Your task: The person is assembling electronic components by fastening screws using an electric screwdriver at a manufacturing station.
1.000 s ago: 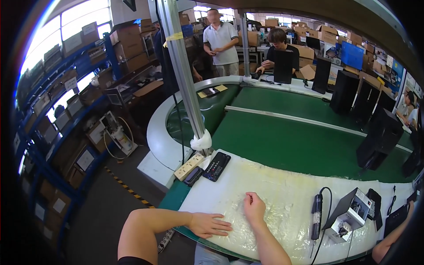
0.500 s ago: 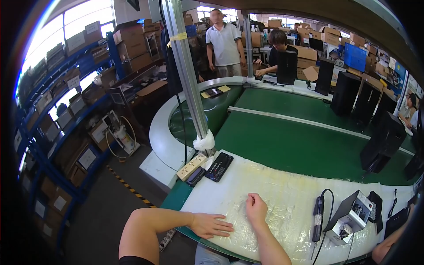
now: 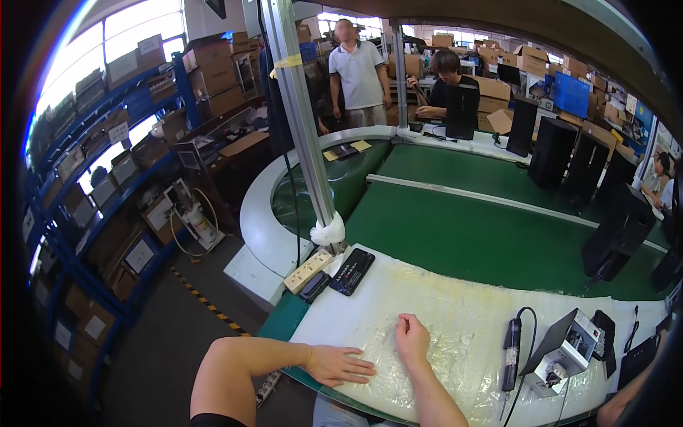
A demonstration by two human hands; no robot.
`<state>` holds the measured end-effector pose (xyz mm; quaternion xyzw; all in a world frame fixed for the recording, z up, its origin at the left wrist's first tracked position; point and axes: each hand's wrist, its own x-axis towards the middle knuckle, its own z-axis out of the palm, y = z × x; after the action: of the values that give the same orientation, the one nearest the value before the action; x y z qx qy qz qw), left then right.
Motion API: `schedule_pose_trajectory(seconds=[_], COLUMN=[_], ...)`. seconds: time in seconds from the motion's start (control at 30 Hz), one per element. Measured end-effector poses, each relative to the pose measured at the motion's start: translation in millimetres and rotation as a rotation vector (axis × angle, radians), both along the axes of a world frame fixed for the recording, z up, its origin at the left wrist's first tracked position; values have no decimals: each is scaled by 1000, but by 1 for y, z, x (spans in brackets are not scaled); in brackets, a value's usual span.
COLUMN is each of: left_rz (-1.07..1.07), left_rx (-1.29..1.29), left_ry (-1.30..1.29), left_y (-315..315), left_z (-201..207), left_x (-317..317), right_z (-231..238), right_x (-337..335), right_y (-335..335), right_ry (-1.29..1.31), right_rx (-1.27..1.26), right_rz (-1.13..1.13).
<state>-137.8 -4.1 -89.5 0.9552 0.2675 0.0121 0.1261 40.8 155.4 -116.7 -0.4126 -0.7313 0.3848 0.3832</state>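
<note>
My left hand [image 3: 339, 365] lies palm down on the white padded mat [image 3: 320, 324], its fingers stretched out and holding nothing. To its right, my right hand [image 3: 413, 339] rests on the mat in a loose fist, with nothing visible in it. Clear plastic film, wrinkled and shiny, covers the mat around both hands. Right of my right hand lies a black electric screwdriver [image 3: 511, 352] with a cord. Beyond it sits an open metal box [image 3: 562, 354], with parts showing inside.
At the mat's far left corner are a black tool case [image 3: 353, 272], a beige power strip [image 3: 308, 272] and a metal post [image 3: 304, 121]. Black towers [image 3: 617, 231] stand along the green conveyor [image 3: 455, 220]. Another person's arm [image 3: 626, 398] reaches in at right; people stand and sit across the belt.
My hands stay in place. Across the conveyor, the seated person's hand has risen with a dark object in it, and the standing person has shifted slightly.
</note>
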Motion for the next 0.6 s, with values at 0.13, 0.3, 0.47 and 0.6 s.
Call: schedule_pose_trajectory(seconds=[0.13,0.3,0.47,0.6], left_rz=[-10,-3,-18,-12], left_rx=[-8,-34,-40,-30], left_ry=[-14,27,41,76], left_y=[0,4,4,2], left_z=[0,2,6,9], left_x=[1,2,3,3], right_z=[3,1,5,6], right_x=[2,3,2,-1], right_y=[-1,0,-3,-4], right_ry=[-29,9,-9,8], right_rx=[11,35,21,33], right_rz=[-11,-15,-31,-7])
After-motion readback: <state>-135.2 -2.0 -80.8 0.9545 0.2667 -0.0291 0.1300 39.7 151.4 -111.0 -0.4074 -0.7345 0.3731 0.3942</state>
